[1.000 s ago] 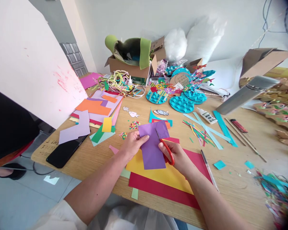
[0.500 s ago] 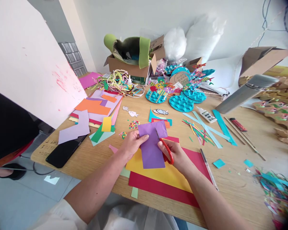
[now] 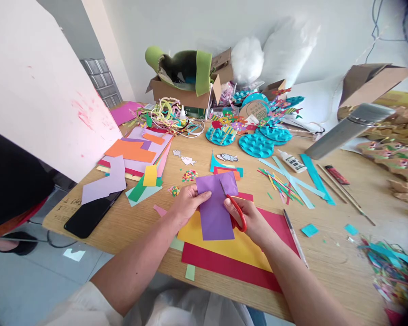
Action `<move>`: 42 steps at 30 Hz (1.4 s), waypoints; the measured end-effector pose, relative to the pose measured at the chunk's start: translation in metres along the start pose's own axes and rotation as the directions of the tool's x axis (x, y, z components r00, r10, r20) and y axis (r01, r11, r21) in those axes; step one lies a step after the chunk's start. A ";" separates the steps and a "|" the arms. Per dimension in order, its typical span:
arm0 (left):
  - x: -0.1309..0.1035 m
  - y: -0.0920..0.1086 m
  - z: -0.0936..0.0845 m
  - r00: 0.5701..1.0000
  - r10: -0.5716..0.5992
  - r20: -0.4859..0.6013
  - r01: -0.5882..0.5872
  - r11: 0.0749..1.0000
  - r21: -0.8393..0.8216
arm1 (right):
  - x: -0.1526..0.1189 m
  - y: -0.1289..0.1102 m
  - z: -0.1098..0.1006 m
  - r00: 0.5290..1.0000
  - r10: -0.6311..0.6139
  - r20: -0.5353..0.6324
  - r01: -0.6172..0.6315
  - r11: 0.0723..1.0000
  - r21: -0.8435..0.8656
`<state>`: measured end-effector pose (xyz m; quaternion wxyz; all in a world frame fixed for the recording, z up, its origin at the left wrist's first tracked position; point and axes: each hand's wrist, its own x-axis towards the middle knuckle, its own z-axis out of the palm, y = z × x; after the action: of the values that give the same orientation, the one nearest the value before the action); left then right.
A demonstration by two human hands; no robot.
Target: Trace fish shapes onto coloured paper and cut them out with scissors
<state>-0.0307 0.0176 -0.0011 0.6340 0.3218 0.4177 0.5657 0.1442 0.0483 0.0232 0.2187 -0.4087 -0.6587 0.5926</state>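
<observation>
Black phone partly under lilac paper, grey flask well apart

In front of you stands a plain, pale grey wall, with blue wires hanging at its upper right. On your left, a large white panel smeared with red slants beside a darker grey wall section. Your wood-grained counter stands over a grey tiled floor in soft, even light.
</observation>
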 end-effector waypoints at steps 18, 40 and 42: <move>0.000 -0.001 0.001 0.998 -0.057 0.015 0.056 0.998 0.016 | 0.001 0.004 0.001 0.999 0.032 -0.016 -0.032 0.998 0.051; -0.003 -0.001 0.002 0.994 -0.097 0.059 0.096 0.995 0.012 | 0.004 0.006 0.002 0.998 0.047 -0.049 -0.044 0.997 0.063; -0.003 0.000 0.002 0.994 -0.093 0.049 0.092 0.996 0.022 | 0.004 0.008 0.002 0.998 0.045 -0.050 -0.043 0.998 0.055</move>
<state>-0.0287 0.0151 -0.0002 0.6665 0.3225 0.4218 0.5233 0.1430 0.0501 0.0147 0.2334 -0.4321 -0.6276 0.6041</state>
